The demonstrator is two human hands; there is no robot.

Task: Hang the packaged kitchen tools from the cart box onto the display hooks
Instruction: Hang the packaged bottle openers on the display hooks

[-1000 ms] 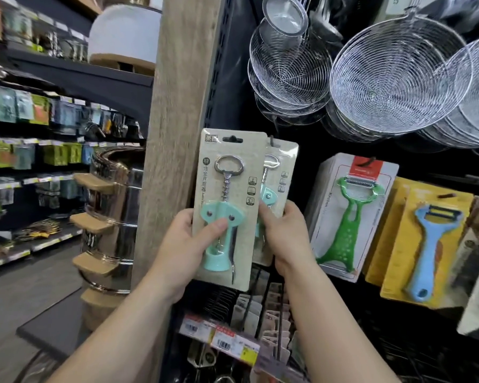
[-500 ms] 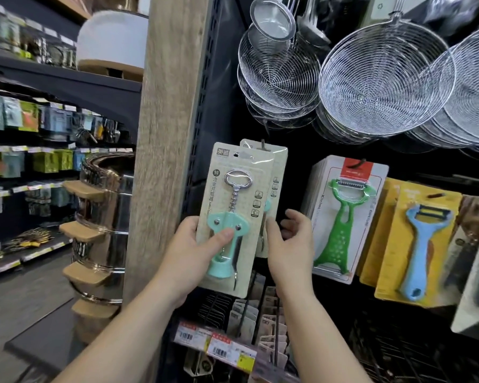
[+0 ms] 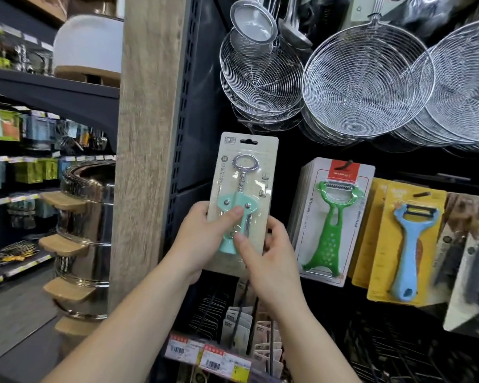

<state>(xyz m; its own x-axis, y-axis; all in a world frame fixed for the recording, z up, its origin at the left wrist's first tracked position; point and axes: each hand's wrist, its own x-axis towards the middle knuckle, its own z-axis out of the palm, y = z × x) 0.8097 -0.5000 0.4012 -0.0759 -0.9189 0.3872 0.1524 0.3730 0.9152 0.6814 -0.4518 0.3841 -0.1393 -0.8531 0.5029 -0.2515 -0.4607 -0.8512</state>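
Both hands, left hand (image 3: pixel 202 239) and right hand (image 3: pixel 271 252), are gripping the corkscrew card (image 3: pixel 242 194), holding it against the display beside the green peeler pack (image 3: pixel 335 217). Risk: hang slot (image 3: pixel 249 141) missing the hidden hook, card dropping.

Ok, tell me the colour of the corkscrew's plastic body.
Mint green, on the corkscrew in the head view.

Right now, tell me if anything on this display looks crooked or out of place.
Nothing stands out. The corkscrew pack sits upright in both hands, and the green peeler pack and blue peeler pack hang only slightly tilted.
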